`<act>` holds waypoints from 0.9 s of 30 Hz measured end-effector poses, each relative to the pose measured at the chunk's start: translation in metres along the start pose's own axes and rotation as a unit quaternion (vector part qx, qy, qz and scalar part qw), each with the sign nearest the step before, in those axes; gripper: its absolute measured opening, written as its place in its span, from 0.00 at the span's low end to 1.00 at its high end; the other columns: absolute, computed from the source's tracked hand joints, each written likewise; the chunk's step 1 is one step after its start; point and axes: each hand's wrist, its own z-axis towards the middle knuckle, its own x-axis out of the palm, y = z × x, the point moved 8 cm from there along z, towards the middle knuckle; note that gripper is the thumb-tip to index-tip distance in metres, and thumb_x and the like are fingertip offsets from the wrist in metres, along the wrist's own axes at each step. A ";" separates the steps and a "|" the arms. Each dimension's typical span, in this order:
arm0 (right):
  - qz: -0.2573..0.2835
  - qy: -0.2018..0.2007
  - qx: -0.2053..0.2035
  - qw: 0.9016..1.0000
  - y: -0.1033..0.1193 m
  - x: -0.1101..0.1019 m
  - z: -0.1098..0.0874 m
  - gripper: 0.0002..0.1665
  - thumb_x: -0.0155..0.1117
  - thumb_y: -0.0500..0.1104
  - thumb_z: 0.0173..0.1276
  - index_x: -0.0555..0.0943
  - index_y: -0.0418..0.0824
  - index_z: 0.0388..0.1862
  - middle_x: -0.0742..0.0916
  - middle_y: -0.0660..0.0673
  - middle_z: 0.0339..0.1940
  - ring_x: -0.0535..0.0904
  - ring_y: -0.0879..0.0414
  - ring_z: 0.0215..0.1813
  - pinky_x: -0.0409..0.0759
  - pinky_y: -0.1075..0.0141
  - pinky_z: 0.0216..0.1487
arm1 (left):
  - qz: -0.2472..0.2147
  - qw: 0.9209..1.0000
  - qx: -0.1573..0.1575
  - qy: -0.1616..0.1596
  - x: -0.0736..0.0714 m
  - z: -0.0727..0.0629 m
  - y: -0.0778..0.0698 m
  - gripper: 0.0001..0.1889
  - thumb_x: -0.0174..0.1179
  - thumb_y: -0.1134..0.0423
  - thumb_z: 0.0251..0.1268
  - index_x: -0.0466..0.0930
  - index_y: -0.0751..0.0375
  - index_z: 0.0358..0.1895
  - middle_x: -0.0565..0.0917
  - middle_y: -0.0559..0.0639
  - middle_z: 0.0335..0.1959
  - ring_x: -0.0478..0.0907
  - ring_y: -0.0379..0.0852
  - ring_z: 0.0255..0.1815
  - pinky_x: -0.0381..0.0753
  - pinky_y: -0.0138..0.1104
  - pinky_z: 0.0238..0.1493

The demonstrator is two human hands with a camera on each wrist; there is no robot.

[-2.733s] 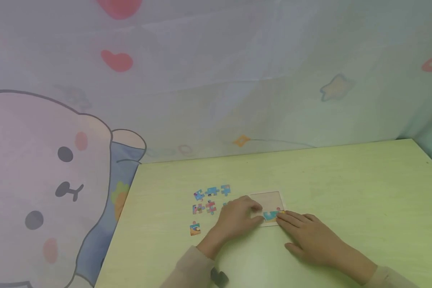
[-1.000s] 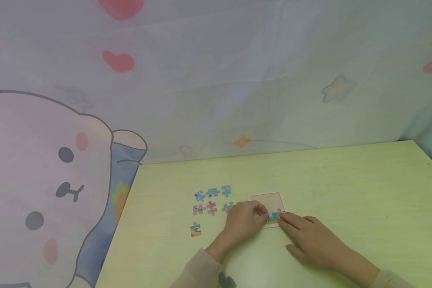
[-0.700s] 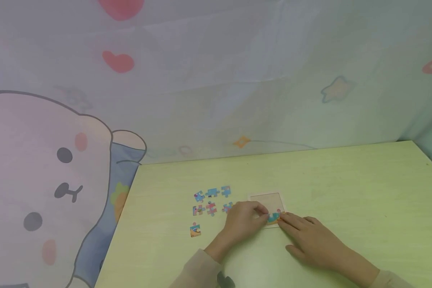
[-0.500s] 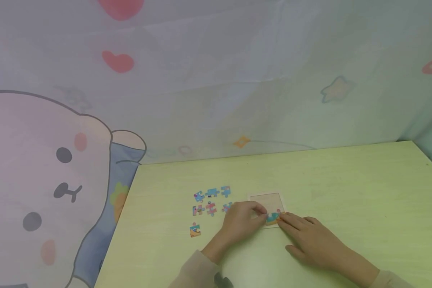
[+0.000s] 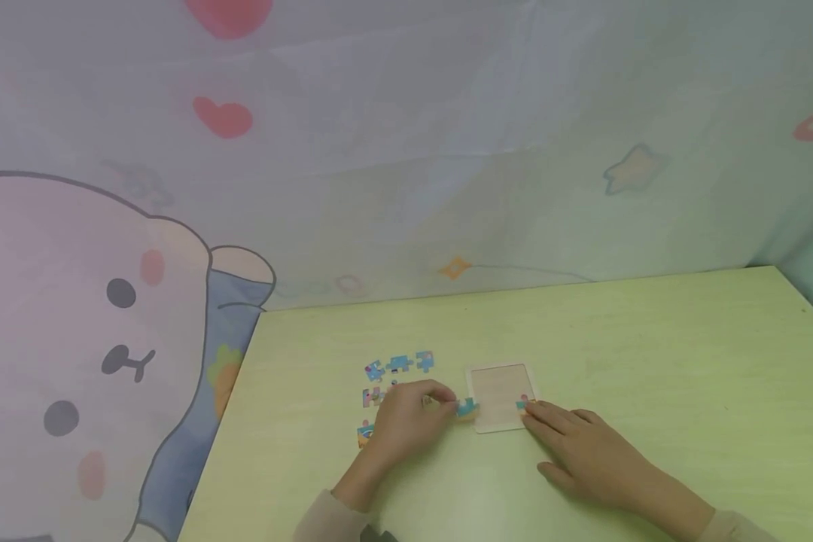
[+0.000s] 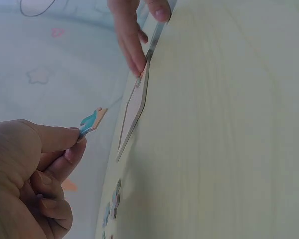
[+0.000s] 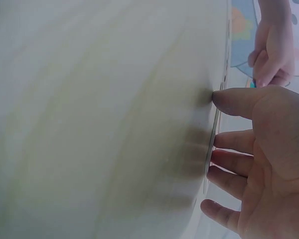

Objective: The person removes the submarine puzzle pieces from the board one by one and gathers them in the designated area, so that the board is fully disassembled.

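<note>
My left hand (image 5: 409, 421) pinches a teal and orange jigsaw puzzle piece (image 5: 467, 409) between thumb and forefinger. The left wrist view shows that puzzle piece (image 6: 92, 122) raised off the table, its other fingers curled below. The square wooden puzzle tray (image 5: 501, 384) lies flat just right of it. At the tray's lower right corner sits another puzzle piece (image 5: 522, 406), partly covered by my right hand (image 5: 586, 452). The right hand's fingers are extended and rest on that corner, with the thumb apart on the table.
Left of the tray, several loose puzzle pieces (image 5: 400, 363) lie on the pale yellow-green table (image 5: 650, 354). Some are partly hidden by the left hand. A printed cloth (image 5: 406, 165) hangs behind the table, with a large cartoon bear (image 5: 156, 339) on the left.
My left hand has pulled the teal and orange puzzle piece out of the tray's lower row and moved left with it. The right hand has stayed at the tray's corner.
</note>
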 end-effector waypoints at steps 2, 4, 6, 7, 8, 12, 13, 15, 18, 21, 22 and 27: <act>-0.004 -0.005 -0.004 1.000 0.000 0.000 0.000 0.40 0.73 0.53 0.66 0.76 0.35 0.72 0.76 0.41 0.75 0.77 0.47 0.69 0.79 0.46 0.55 | 0.003 1.000 -0.007 -0.006 -0.009 -0.004 0.006 0.03 0.67 0.54 0.69 0.90 0.43 0.37 0.87 0.28 0.36 0.83 0.34 0.43 0.80 0.40 0.47; -0.006 -0.010 -0.005 1.000 0.001 -0.002 0.000 0.40 0.73 0.53 0.66 0.76 0.35 0.72 0.76 0.41 0.75 0.77 0.47 0.69 0.79 0.46 0.55 | 0.005 1.000 -0.011 -0.010 -0.017 -0.008 0.012 0.04 0.68 0.53 0.69 0.90 0.45 0.38 0.87 0.29 0.37 0.84 0.37 0.46 0.80 0.43 0.49; -0.007 -0.012 -0.007 1.000 0.001 -0.002 0.000 0.40 0.73 0.53 0.66 0.76 0.35 0.72 0.76 0.41 0.75 0.77 0.47 0.69 0.79 0.46 0.55 | 0.009 1.000 -0.014 -0.014 -0.026 -0.013 0.018 0.05 0.68 0.53 0.69 0.90 0.46 0.37 0.88 0.31 0.38 0.85 0.40 0.50 0.80 0.47 0.52; -0.008 -0.011 -0.009 1.000 0.001 -0.002 0.000 0.40 0.73 0.54 0.67 0.76 0.35 0.72 0.76 0.41 0.75 0.77 0.47 0.69 0.79 0.46 0.55 | 0.010 1.000 -0.019 -0.015 -0.030 -0.016 0.021 0.04 0.68 0.54 0.68 0.90 0.45 0.36 0.89 0.32 0.39 0.85 0.42 0.53 0.78 0.48 0.54; -0.009 -0.012 -0.010 1.000 0.001 -0.002 0.000 0.40 0.73 0.54 0.67 0.76 0.35 0.72 0.76 0.41 0.75 0.77 0.47 0.69 0.79 0.46 0.55 | 0.010 1.000 -0.024 -0.017 -0.034 -0.018 0.025 0.03 0.68 0.54 0.68 0.89 0.44 0.35 0.89 0.35 0.41 0.84 0.45 0.56 0.77 0.50 0.55; -0.012 -0.015 -0.016 1.000 0.001 -0.001 0.000 0.40 0.73 0.54 0.67 0.76 0.36 0.72 0.76 0.41 0.74 0.76 0.47 0.69 0.79 0.46 0.54 | 0.022 0.999 -0.043 -0.013 -0.047 -0.028 0.040 0.03 0.69 0.56 0.67 0.88 0.42 0.34 0.90 0.37 0.41 0.83 0.50 0.59 0.76 0.51 0.54; -0.014 -0.016 -0.015 1.000 0.001 -0.001 0.000 0.40 0.73 0.54 0.66 0.76 0.36 0.71 0.77 0.41 0.74 0.76 0.47 0.69 0.79 0.47 0.54 | 0.025 0.999 -0.048 -0.010 -0.049 -0.030 0.043 0.03 0.69 0.56 0.67 0.88 0.42 0.34 0.89 0.36 0.40 0.83 0.49 0.56 0.77 0.49 0.51; -0.015 -0.019 -0.015 1.000 0.001 -0.002 0.000 0.40 0.74 0.54 0.66 0.76 0.36 0.71 0.77 0.41 0.74 0.76 0.47 0.69 0.79 0.47 0.54 | 0.028 0.998 -0.058 0.001 -0.052 -0.033 0.049 0.02 0.70 0.56 0.67 0.88 0.43 0.35 0.88 0.35 0.36 0.83 0.44 0.42 0.78 0.43 0.42; -0.015 -0.016 -0.011 1.000 0.000 -0.002 0.000 0.40 0.74 0.54 0.66 0.76 0.36 0.72 0.77 0.41 0.74 0.76 0.47 0.69 0.79 0.47 0.54 | 0.037 0.997 -0.072 0.013 -0.055 -0.036 0.057 0.02 0.70 0.56 0.67 0.88 0.44 0.35 0.87 0.34 0.35 0.82 0.43 0.37 0.75 0.38 0.34; -0.013 -0.010 -0.007 1.000 0.000 -0.001 0.000 0.40 0.73 0.54 0.66 0.76 0.36 0.72 0.76 0.41 0.74 0.76 0.46 0.69 0.79 0.46 0.54 | 0.049 0.996 -0.076 0.017 -0.055 -0.038 0.062 0.02 0.71 0.56 0.67 0.88 0.44 0.35 0.88 0.36 0.37 0.85 0.49 0.44 0.76 0.40 0.35; -0.012 -0.007 -0.004 1.000 0.000 -0.001 0.000 0.40 0.73 0.54 0.67 0.76 0.35 0.72 0.76 0.41 0.75 0.76 0.46 0.69 0.80 0.46 0.54 | 0.055 0.995 -0.076 0.018 -0.056 -0.039 0.062 0.02 0.71 0.56 0.67 0.88 0.44 0.34 0.89 0.38 0.38 0.86 0.52 0.48 0.77 0.40 0.36; -0.009 -0.002 0.001 1.000 0.002 0.002 -0.001 0.40 0.72 0.54 0.67 0.76 0.35 0.72 0.76 0.41 0.75 0.76 0.46 0.70 0.80 0.47 0.55 | 0.093 0.993 -0.064 0.017 -0.056 -0.043 0.062 0.02 0.73 0.57 0.65 0.88 0.46 0.34 0.90 0.43 0.40 0.87 0.54 0.47 0.81 0.44 0.36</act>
